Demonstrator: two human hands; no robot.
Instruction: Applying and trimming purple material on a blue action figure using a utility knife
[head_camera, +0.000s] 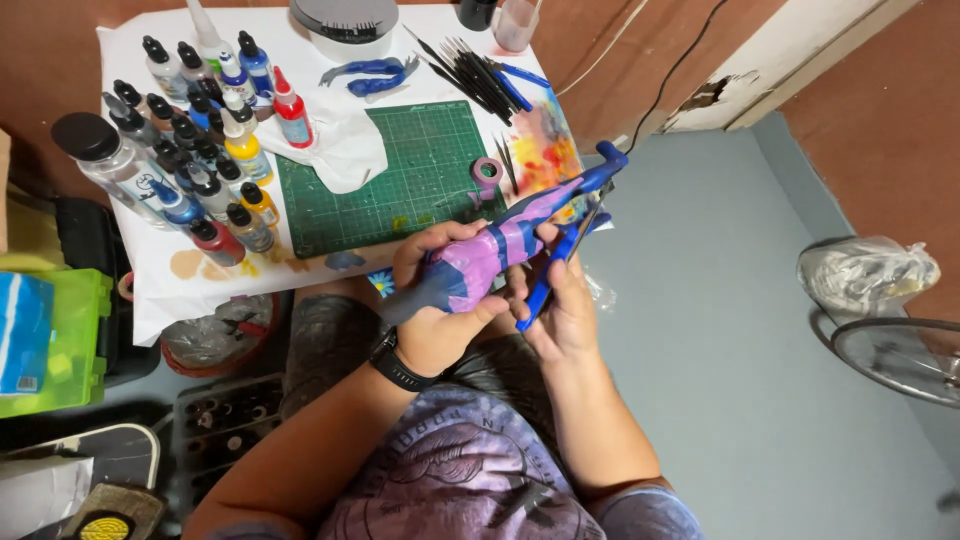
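Cradling the purple model (500, 255), left hand (440, 300) grips; right hand (560, 300) pinches blue brush (556, 265).

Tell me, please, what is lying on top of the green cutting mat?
On the green cutting mat a crumpled white cloth covers the left corner, and a small roll of purple tape rests at the right edge. Whatever lies beneath the cloth is hidden.
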